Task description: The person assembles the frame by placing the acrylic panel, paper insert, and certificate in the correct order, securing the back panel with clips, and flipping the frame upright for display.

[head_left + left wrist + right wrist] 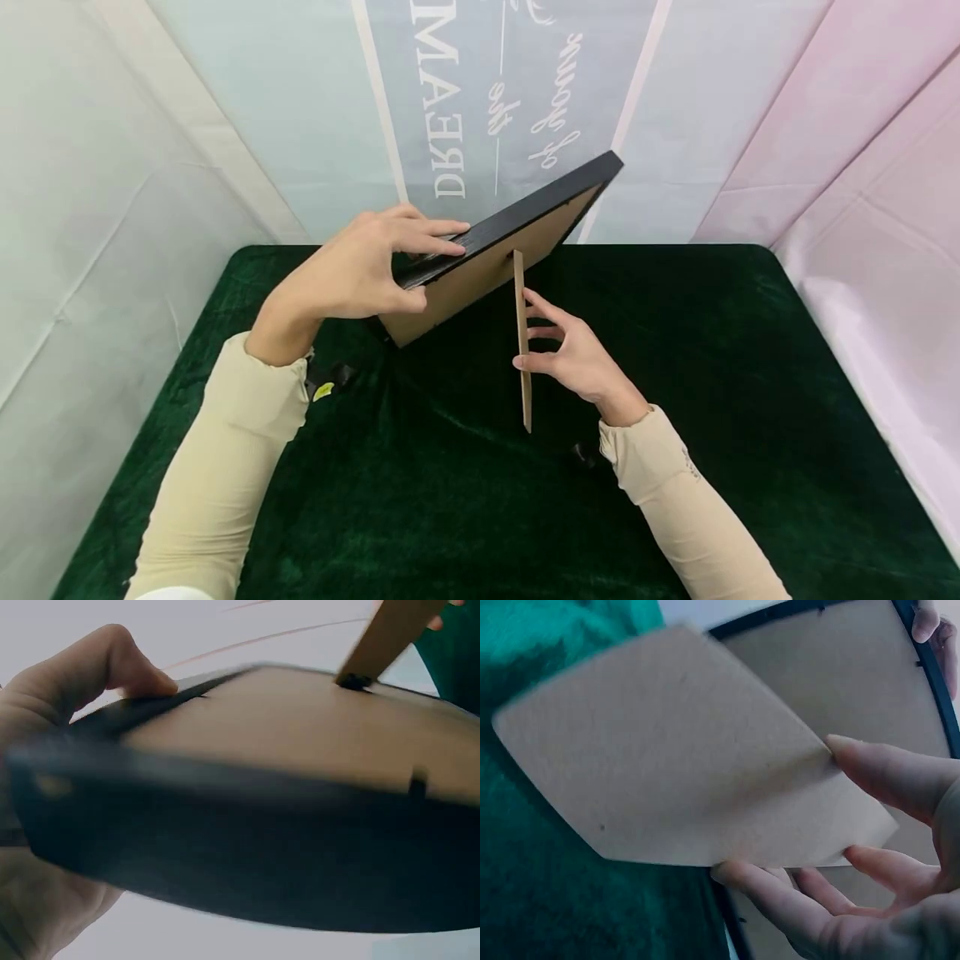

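A black picture frame with a brown backing board is tilted above the table, its back turned toward me. My left hand grips its upper left edge, thumb on the back side and fingers over the outer side. From the backing a brown easel stand sticks out, swung away from the board. My right hand pinches this stand between thumb and fingers. In the right wrist view the stand shows its broad flat face, fingertips at its two edges. The frame's front is hidden.
Dark green velvet cloth covers the table. Behind it hangs a pale printed backdrop with mirrored lettering. A small black item with a yellow label lies by the left wrist, and a small dark object by the right cuff.
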{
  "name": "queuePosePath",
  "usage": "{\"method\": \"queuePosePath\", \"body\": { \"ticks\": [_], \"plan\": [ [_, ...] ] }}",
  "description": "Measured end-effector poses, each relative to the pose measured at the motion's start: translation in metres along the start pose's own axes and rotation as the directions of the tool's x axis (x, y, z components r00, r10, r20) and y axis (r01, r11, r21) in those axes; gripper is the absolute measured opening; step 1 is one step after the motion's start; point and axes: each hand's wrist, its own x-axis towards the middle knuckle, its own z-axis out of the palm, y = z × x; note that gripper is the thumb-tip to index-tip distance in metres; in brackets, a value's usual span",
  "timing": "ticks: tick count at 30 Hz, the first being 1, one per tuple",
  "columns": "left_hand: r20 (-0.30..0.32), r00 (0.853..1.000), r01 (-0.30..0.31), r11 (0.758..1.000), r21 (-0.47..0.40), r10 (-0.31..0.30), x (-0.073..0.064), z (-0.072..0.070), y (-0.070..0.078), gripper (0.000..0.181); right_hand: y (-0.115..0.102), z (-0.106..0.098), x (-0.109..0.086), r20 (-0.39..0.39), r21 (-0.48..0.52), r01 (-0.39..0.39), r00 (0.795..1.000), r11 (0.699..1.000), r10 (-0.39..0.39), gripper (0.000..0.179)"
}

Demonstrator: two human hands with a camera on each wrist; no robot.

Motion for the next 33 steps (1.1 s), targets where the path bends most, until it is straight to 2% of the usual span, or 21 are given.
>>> {"method": "queuePosePath", "body": {
  "ticks": [3, 8, 12, 15, 19, 22, 27, 30, 33],
  "plan": [
    [-0.027, 0.999, -0.031, 0.999, -0.011, 0.031, 0.0, 0.003, -0.005, 0.054, 0.001, 0.001, 0.003, -0.007, 0.01, -0.005, 1.0, 1.0, 0.006, 0.1],
    [-0.063, 0.996, -0.057, 0.998, 0.018, 0.058, -0.003, 0.005, -0.005, 0.047, 0.002, 0.004, 0.006, 0.022, -0.037, -0.04, 0.999, 0.999, 0.041, 0.107],
    [-0.083, 0.994, -0.063, 0.997, 0.049, 0.067, -0.006, 0.005, -0.002, 0.042, 0.002, 0.003, 0.006, 0.039, -0.055, -0.052, 0.998, 0.997, 0.054, 0.109],
    [-0.132, 0.989, -0.054, 0.995, 0.086, 0.065, -0.011, 0.008, 0.0, 0.038, 0.001, 0.001, 0.006, 0.056, -0.055, -0.045, 0.997, 0.997, 0.048, 0.109],
    [-0.235, 0.969, -0.044, 0.985, 0.167, 0.083, -0.015, 0.016, 0.003, 0.03, 0.001, -0.001, 0.005, 0.057, -0.044, -0.015, 0.998, 0.999, 0.017, 0.109],
    [-0.302, 0.944, -0.064, 0.972, 0.228, 0.133, -0.016, 0.021, 0.003, 0.022, 0.001, 0.0, 0.005, 0.044, -0.024, -0.003, 0.999, 1.0, 0.004, 0.109],
    [-0.371, 0.901, -0.122, 0.951, 0.283, 0.226, -0.018, 0.027, -0.001, 0.016, 0.002, 0.004, 0.005, 0.028, -0.002, -0.006, 1.0, 1.0, 0.006, 0.11],
    [-0.39, 0.898, -0.093, 0.953, 0.287, 0.205, -0.019, 0.029, -0.001, 0.016, 0.002, 0.0, 0.005, 0.041, -0.026, -0.007, 0.999, 1.0, 0.008, 0.111],
    [-0.407, 0.901, -0.037, 0.963, 0.267, 0.148, -0.022, 0.031, 0.001, 0.02, 0.003, -0.006, 0.005, 0.073, -0.076, -0.002, 0.997, 0.997, 0.008, 0.111]
  ]
}}
